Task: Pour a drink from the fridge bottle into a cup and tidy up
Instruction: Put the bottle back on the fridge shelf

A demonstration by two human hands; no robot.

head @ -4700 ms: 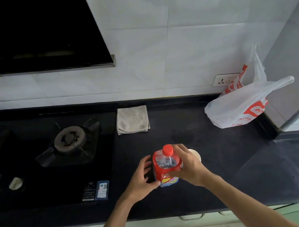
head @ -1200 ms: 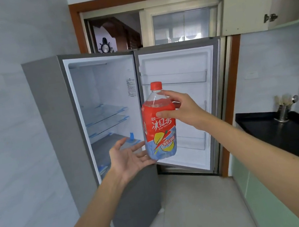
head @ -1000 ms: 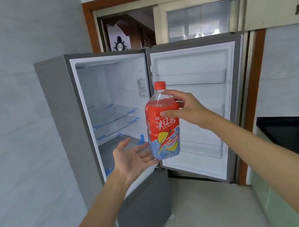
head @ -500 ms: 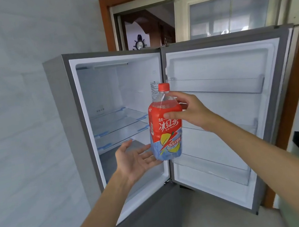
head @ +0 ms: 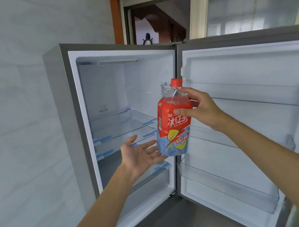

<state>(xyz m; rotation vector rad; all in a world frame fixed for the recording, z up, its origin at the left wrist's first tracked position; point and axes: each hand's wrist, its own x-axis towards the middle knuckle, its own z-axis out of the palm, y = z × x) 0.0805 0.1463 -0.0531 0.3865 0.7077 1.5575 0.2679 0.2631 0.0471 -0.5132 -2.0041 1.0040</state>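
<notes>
Pale tiled wall flanks the open fridge (head: 125, 117). Before it, the right hand (head: 201, 109) grips the upright bottle (head: 173, 121) (cap up) high; the left hand (head: 141, 154), palm open, touches its base.

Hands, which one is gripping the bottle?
The right hand, fingers curled round the bottle near its shoulder; the left hand is open, palm up, at its base.

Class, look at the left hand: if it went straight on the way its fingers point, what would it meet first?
Probably the bottle, near its base: the open left hand points its fingers there. Depth is unclear; they may already touch it.
</notes>
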